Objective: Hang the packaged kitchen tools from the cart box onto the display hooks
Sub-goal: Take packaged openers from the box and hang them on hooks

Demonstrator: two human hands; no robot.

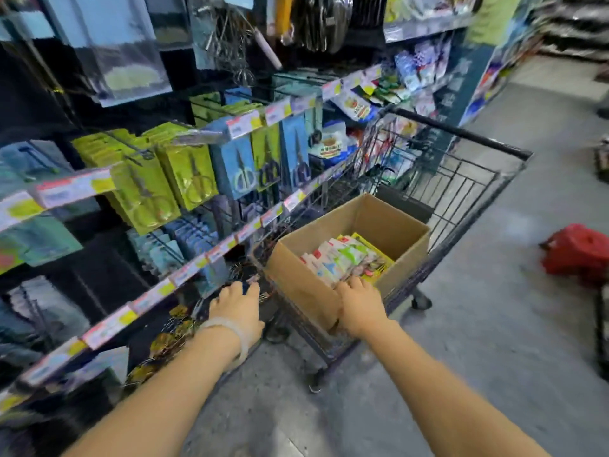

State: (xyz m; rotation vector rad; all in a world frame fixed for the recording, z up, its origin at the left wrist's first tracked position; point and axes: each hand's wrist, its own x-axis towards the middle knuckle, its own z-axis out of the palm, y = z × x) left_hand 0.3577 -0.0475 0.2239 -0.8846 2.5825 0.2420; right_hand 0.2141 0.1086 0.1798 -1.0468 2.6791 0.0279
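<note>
An open cardboard box [389, 222] sits in a black wire cart [468, 179]. Inside it lie several packaged kitchen tools [346, 258] with white, green and yellow cards. My right hand [359, 305] reaches over the near wall of the box, fingertips touching the nearest packages; whether it holds one is hidden. My left hand [239, 306], with a pale bangle on the wrist, stretches out with straight fingers at the cart's near left corner, beside the lower display hooks [184, 245]. Hooks on the rack carry green and blue scissor packs [194, 173].
The display rack [108, 321] with price-tag strips runs along the left, tight against the cart. A red stool [580, 252] lies on the grey floor at the right. More shelving stands at the far end of the aisle.
</note>
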